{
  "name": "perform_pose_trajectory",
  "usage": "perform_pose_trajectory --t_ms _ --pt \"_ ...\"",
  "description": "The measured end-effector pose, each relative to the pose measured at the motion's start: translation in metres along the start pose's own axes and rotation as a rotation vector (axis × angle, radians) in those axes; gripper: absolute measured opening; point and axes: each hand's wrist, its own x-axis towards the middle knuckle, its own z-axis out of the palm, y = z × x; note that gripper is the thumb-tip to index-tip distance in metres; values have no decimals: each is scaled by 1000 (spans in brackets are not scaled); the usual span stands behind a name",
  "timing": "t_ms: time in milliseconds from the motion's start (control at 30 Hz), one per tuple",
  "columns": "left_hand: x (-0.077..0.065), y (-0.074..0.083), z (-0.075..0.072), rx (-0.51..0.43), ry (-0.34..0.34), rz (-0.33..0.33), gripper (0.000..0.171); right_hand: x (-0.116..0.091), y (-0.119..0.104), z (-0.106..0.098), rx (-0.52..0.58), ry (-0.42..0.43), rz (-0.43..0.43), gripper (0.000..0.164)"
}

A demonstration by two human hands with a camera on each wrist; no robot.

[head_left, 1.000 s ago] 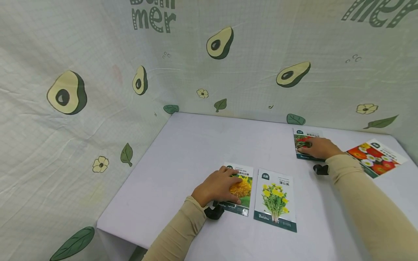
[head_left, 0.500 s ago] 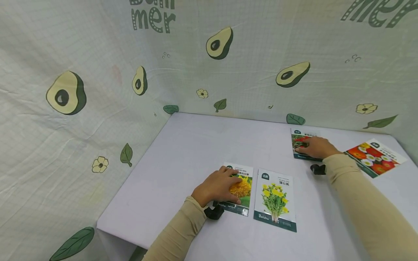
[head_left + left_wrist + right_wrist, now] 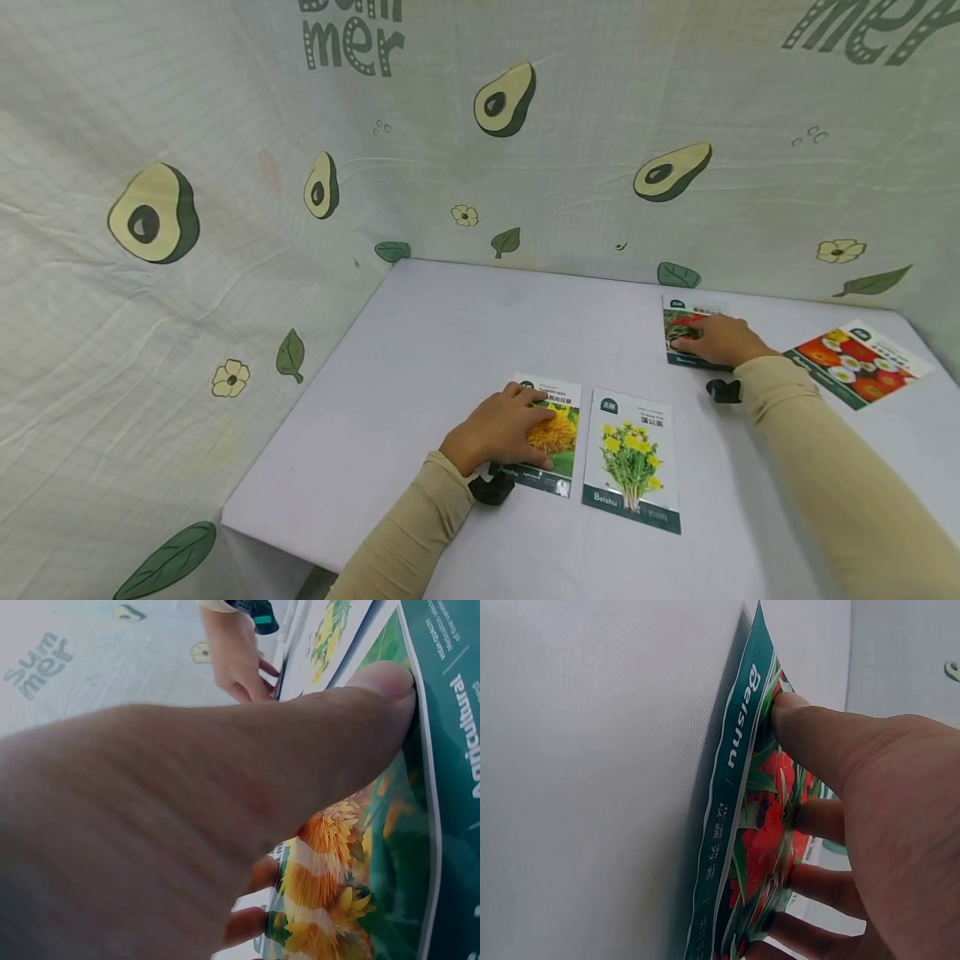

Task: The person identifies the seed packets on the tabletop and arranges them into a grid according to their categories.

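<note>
My left hand (image 3: 497,428) rests with spread fingers on a sunflower seed packet (image 3: 564,454) lying flat near the front middle of the table. In the left wrist view its thumb (image 3: 375,690) presses on the packet near the dark green bottom band. Farther back on the right, my right hand (image 3: 726,338) lies over a seed packet with red flowers (image 3: 678,323). Its thumb and fingertips touch the packet's printed face in the right wrist view, the thumb (image 3: 799,724) near one corner. The palm hides part of that packet in the head view.
A dandelion seed packet (image 3: 632,458) lies just right of the sunflower one. At the far right, a packet with red, orange and white flowers (image 3: 862,362) lies at an angle, close to my right sleeve. A printed cloth (image 3: 570,208) hangs behind the white table (image 3: 480,317).
My right hand has slid the red-flower packet a little to the left, away from the angled packet. The left hand and the sunflower packet have stayed put.
</note>
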Motion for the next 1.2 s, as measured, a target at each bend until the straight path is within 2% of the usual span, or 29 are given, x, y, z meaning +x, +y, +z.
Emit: perform_pose_trajectory --t_ms 633,967,1200 --pt "1 0 0 0 2 2 75 -1 -15 -4 -9 -16 -23 71" --pt "1 1 -1 6 -5 -5 76 0 -18 -3 0 -8 -16 73" --pt "0 1 -1 -8 -4 -8 76 0 -30 -2 23 -15 -6 73"
